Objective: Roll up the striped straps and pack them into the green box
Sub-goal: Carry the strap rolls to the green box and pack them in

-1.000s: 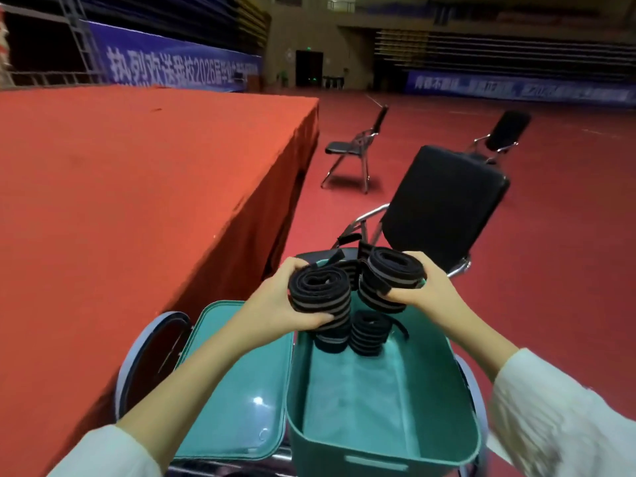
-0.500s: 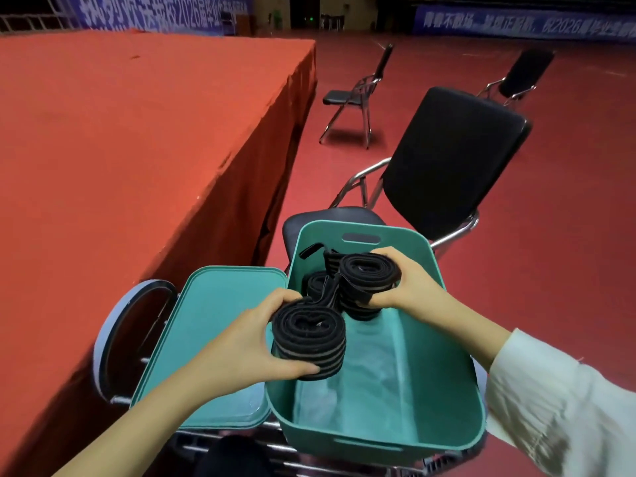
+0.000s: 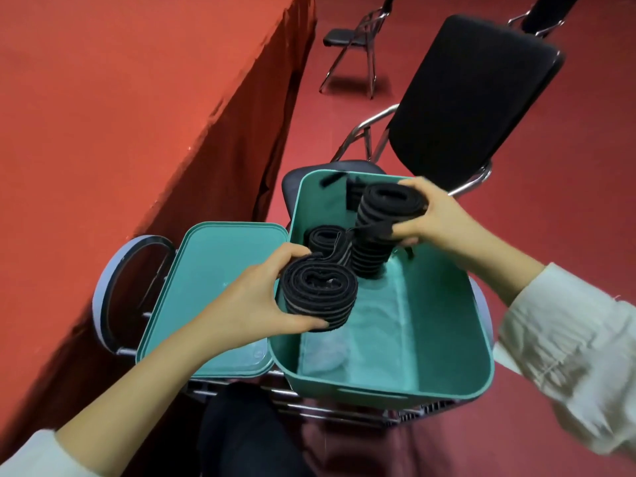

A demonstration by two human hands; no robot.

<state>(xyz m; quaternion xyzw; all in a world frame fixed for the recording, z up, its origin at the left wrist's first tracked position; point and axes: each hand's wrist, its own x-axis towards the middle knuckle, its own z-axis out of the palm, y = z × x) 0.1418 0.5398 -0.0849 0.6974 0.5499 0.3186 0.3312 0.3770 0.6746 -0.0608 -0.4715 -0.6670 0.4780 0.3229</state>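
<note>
The open green box (image 3: 389, 390) sits in front of me on a metal rack. My left hand (image 3: 254, 304) grips a rolled black strap with grey stripes (image 3: 318, 294) over the box's left side. My right hand (image 3: 433, 215) holds a second rolled strap (image 3: 389, 201) above the box's far end, on top of a stack of rolls (image 3: 370, 256). Another roll (image 3: 325, 237) stands inside at the far left, and a loose strap end hangs over the far rim.
The green lid (image 3: 220, 270) lies flat just left of the box. A red-covered stage (image 3: 120, 115) runs along the left. A black folding chair (image 3: 471, 94) stands right behind the box, and further chairs (image 3: 351, 39) stand on the red floor.
The view tilted further down. Both hands lowered their rolls toward the box; the left roll now hangs inside the left rim and the right roll sits over the stack.
</note>
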